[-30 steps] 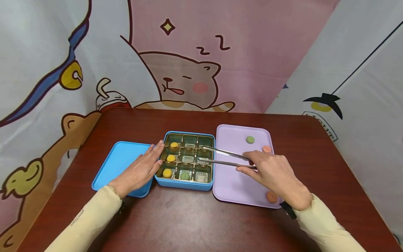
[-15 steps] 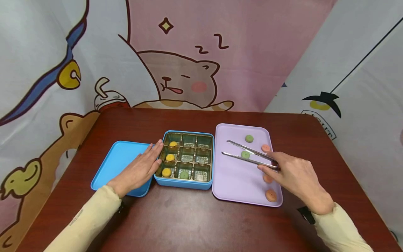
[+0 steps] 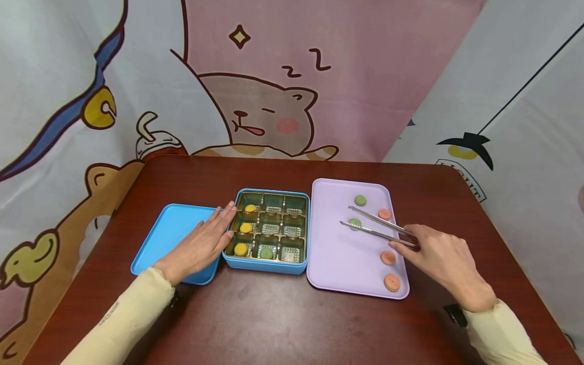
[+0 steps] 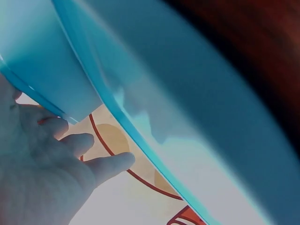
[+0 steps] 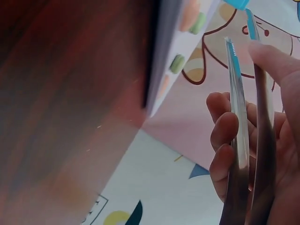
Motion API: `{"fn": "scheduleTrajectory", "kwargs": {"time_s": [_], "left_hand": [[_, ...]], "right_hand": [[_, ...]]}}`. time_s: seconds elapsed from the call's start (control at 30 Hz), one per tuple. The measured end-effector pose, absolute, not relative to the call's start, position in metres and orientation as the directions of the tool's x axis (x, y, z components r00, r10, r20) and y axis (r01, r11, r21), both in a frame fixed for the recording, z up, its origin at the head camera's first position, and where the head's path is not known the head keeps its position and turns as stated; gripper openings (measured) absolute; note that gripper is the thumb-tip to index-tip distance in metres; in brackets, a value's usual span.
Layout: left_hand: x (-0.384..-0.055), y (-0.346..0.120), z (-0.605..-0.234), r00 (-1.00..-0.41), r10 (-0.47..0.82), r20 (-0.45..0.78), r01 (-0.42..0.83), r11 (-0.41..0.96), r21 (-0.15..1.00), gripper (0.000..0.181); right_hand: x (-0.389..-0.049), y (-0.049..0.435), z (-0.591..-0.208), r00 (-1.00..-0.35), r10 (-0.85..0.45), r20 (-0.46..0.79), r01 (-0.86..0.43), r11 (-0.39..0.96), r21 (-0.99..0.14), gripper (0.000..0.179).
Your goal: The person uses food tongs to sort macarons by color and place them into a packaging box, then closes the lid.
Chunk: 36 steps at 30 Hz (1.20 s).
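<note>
My right hand (image 3: 444, 258) holds metal tongs (image 3: 379, 234), their arms spread apart and nothing gripped between the tips. In the head view the tongs cross over a green macaron (image 3: 355, 222) on the lilac tray (image 3: 337, 263); whether they touch it I cannot tell. My left hand (image 3: 198, 248), fingers straight, rests against the left side of a blue box (image 3: 264, 265) with a gold divided insert. Three yellow macarons fill its left column, the nearest yellow macaron (image 3: 241, 249) at the front. Beside that one, a green macaron (image 3: 266, 253) lies in the front middle compartment.
Another green macaron (image 3: 360, 200) lies toward the tray's back. Three orange macarons line its right side, including the front orange macaron (image 3: 392, 282). Left of the box, a blue lid (image 3: 169, 230) lies partly under my left forearm. A patterned cloth (image 3: 360, 76) hangs behind the table.
My right hand has moved the tongs rightward, from above the box's right column to above the tray. An orange macaron hidden by that hand is now visible. My left hand stays put.
</note>
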<state>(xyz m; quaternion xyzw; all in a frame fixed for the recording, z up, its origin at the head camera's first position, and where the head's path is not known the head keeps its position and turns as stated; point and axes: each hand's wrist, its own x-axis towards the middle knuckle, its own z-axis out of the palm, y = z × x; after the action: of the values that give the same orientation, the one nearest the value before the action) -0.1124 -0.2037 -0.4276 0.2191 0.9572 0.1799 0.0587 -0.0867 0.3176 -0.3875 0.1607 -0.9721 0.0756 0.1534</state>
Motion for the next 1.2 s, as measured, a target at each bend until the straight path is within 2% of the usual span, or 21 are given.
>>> {"fn": "scheduleTrajectory", "kwargs": {"time_s": [0.37,0.63,1.2], "left_hand": [[-0.116,-0.205,-0.422,-0.888,0.460,0.002,0.436,0.841,0.320,0.066],[-0.118,-0.205,-0.423,-0.896,0.444,-0.011,0.417,0.848,0.326,0.073],[-0.117,-0.205,-0.426,-0.891,0.454,-0.026,0.415,0.836,0.357,0.073]], "right_hand": [[-0.089,0.333,-0.398,-0.926,-0.273,0.260,-0.306,0.947,-0.096,0.042],[-0.092,0.337,-0.400,-0.941,-0.269,0.208,-0.292,0.953,-0.088,0.046],[-0.095,0.344,-0.402,-0.953,-0.266,0.141,-0.280,0.956,-0.084,0.051]]}}
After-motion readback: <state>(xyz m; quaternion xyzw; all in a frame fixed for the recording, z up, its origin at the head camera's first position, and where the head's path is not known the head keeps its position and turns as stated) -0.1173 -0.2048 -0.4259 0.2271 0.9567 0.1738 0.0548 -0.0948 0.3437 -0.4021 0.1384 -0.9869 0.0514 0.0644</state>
